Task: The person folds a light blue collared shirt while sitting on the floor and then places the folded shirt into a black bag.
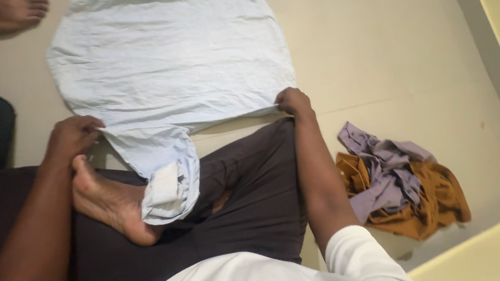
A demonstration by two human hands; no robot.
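A pale blue shirt [164, 64] lay spread flat on the cream floor [383, 51], its body smoothed out toward the far edge of the floor in view. The person sat cross-legged at the near side in dark trousers [248, 198], one bare foot [112, 204] tucked over the lap. The left hand [72, 138] was closed on the near left corner of the shirt, fingers pinching the cloth just above the foot. The right hand [294, 102] was likewise closed, gripping the shirt's near right corner against the floor. Between the two hands one sleeve [162, 169] hung back over the person's leg, its white-lined cuff [163, 189] folded and resting on the foot and trousers. To the person's right, well apart from the shirt, a crumpled heap of clothes sat on the floor near the wall: a mauve garment [382, 173] lying on top of a mustard-brown garment [438, 198]. At the far left corner another person's bare foot [11, 13] stood on the floor, just beside the shirt's edge.
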